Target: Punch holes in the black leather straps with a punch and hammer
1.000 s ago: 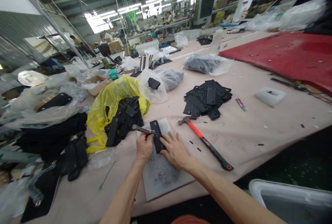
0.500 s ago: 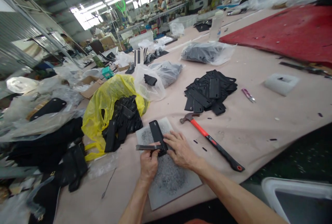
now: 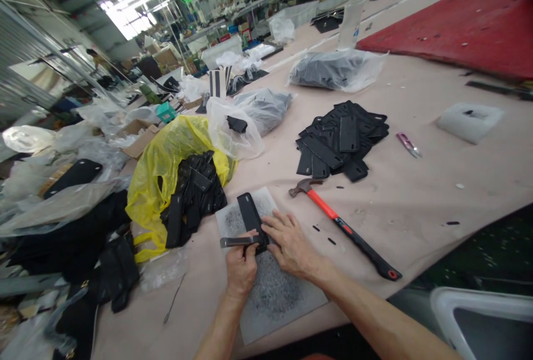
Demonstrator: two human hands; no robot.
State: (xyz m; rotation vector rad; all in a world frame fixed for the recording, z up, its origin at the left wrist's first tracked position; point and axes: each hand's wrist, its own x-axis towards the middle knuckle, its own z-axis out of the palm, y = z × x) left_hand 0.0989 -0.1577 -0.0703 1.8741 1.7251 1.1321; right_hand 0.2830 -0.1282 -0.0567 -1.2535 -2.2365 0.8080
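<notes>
My left hand (image 3: 241, 268) is closed around a metal punch (image 3: 237, 241), whose shank points to the left. The punch's working end is over the near end of a black strip (image 3: 249, 213), partly hidden by my fingers. Flat and stretched out, my right hand (image 3: 291, 243) presses at the strip's right edge. Under both lies a scuffed pale board (image 3: 275, 293). A claw hammer (image 3: 339, 224) with a red and black handle rests to the right of the board.
Beyond the hammer sits a pile of black pieces (image 3: 341, 138). More black pieces spill from a yellow bag (image 3: 154, 165) at the left. Small pink snips (image 3: 408, 144), a foam block (image 3: 470, 122) and wrapped bundles (image 3: 337, 70) lie farther off. A white bin (image 3: 441, 304) stands at lower right.
The camera view has tilted and shifted slightly. My hands keep nearly the same place on the strip, with the punch turned a little.
</notes>
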